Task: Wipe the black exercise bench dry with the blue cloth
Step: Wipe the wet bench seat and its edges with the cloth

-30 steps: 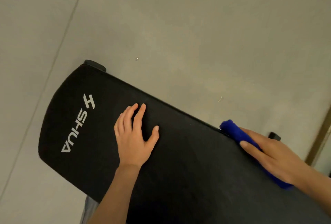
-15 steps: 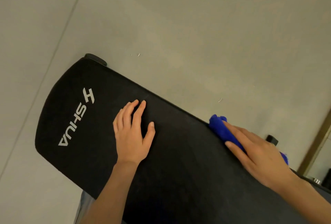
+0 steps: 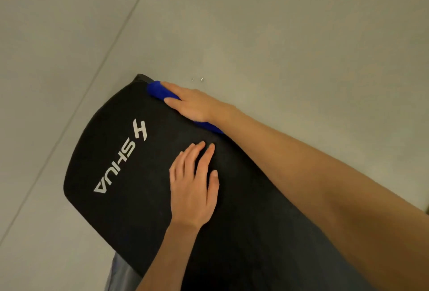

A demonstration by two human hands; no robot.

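The pale floor (image 3: 278, 23) filled most of the view, crossed by 1 thin seam at the left. Across it lay the black exercise bench (image 3: 144, 216), its near end cut off by the lower edge of the frame and its right part hidden under the bare right forearm. A grey shape (image 3: 118, 272) beneath the bench was too cut off to make out. The left hand (image 3: 192, 197) rested flat on the pad just as it had 1 second before, fingers straight and close together, thumb alongside. The right hand (image 3: 195, 104) had travelled along the far edge from the bench's middle up to the rounded corner. Its thumb and forefinger lay straight on the blue cloth (image 3: 157, 89), pressing it to that edge; its other fingers were out of sight beyond the rim. The cloth showed only as a bunched end ahead of the fingertips and a strip below the wrist. The white SHUA logo (image 3: 116, 167) sat uncovered between the 2 hands and the bench's end. A small black cap (image 3: 141, 77) peeked out behind the corner, touching the cloth's tip.
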